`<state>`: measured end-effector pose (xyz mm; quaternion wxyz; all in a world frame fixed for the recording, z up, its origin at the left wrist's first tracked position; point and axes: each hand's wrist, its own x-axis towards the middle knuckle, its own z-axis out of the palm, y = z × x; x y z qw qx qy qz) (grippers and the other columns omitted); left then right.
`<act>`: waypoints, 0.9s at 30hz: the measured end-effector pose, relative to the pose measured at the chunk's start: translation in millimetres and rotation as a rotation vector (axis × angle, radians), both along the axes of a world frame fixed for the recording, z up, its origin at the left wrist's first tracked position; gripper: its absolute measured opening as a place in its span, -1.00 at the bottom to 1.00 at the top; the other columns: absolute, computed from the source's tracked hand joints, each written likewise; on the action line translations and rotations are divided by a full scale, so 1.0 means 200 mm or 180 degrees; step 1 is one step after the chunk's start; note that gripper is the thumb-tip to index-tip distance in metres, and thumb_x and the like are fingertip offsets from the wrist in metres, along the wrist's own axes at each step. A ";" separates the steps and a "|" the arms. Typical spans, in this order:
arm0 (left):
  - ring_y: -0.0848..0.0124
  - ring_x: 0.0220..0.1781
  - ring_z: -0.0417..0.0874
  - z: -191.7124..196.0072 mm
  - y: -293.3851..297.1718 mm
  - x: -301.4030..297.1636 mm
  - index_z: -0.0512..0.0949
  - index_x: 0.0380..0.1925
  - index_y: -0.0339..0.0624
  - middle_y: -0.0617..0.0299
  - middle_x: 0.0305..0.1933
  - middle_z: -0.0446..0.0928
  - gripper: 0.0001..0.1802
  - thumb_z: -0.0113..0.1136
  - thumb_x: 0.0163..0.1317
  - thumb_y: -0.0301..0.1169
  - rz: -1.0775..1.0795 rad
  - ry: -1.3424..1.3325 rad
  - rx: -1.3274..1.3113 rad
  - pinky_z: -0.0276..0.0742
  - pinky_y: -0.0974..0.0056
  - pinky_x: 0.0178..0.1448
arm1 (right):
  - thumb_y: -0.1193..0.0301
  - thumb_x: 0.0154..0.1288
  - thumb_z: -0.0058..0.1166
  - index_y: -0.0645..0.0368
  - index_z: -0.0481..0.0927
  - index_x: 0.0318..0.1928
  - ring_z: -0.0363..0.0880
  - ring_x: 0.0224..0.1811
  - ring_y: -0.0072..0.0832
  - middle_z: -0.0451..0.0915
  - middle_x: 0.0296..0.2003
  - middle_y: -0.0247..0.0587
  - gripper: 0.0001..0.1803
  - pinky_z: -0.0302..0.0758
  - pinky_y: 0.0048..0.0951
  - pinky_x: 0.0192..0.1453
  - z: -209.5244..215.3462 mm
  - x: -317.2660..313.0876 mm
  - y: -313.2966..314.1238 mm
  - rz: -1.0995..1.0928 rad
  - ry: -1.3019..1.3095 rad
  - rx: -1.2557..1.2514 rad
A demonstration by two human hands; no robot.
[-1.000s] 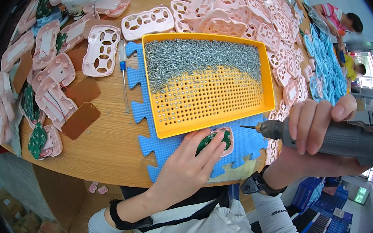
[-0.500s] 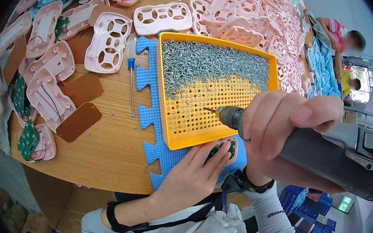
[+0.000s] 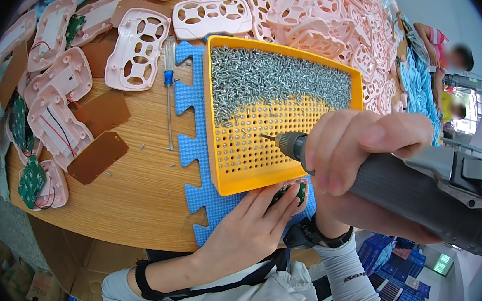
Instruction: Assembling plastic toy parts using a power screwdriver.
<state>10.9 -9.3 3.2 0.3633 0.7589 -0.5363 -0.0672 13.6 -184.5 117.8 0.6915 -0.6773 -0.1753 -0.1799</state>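
My right hand [image 3: 359, 153] is wrapped round a black electric screwdriver [image 3: 409, 185]. Its thin bit points left over the hole-covered floor of a yellow tray [image 3: 213, 153]; whether the tip touches a screw I cannot tell. Silver screws [image 3: 280, 76] are heaped in the tray's far half, and some stand in the holes. Just below the tray's near edge, my left hand [image 3: 254, 219] holds its fingers over a green circuit board [image 3: 300, 192] in a small pink plastic shell [image 3: 305, 203]. The hand covers much of both. Underneath lies a blue foam mat [image 3: 200, 181].
A screwdriver [image 3: 169, 79] with a blue collar lies left of the tray. Pink shells [image 3: 59, 125] with wires and brown boards [image 3: 98, 158] crowd the left. Pink controller-shaped covers [image 3: 212, 18] pile up behind and right. Loose screws [image 3: 142, 146] dot the wooden table [image 3: 141, 208]. Another person [image 3: 435, 42] is at far right.
The electric screwdriver and my right hand have moved slightly left, and the bit tip sits a little farther up over the tray's holes. My left hand stays on the shell.
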 end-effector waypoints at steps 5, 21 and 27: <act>0.13 0.25 0.36 0.00 0.02 0.00 0.46 0.04 -0.37 0.01 0.21 0.38 -0.50 -0.01 0.07 -0.36 -0.0010 0.0020 0.0103 0.26 0.10 0.33 | -0.14 0.23 -0.07 0.16 0.37 -0.19 0.41 -0.66 -0.62 0.44 -0.67 -0.42 -0.43 0.38 -0.61 -0.56 -0.03 0.00 0.01 0.0008 -0.0053 -0.0008; 0.14 0.02 0.46 -0.02 -0.05 -0.02 0.56 -0.09 -0.29 0.17 0.10 0.49 -0.58 0.21 -0.05 -0.48 0.0367 0.0079 -0.0274 0.53 0.14 -0.01 | 0.52 0.21 0.06 0.28 0.31 -0.18 0.52 -0.60 -0.34 0.54 -0.54 -0.08 -0.76 0.52 -0.34 -0.54 -0.07 -0.25 -0.09 -0.0004 0.0129 -0.0146; 0.15 0.00 0.48 -0.02 -0.05 -0.02 0.58 -0.11 -0.25 0.20 0.06 0.52 -0.58 0.27 -0.06 -0.46 0.0375 0.0001 -0.0244 0.54 0.16 -0.04 | 0.56 0.10 0.15 0.30 0.31 -0.18 0.51 -0.62 -0.34 0.53 -0.57 -0.12 -0.68 0.52 -0.33 -0.54 -0.13 -0.29 -0.10 -0.0087 0.0229 -0.0138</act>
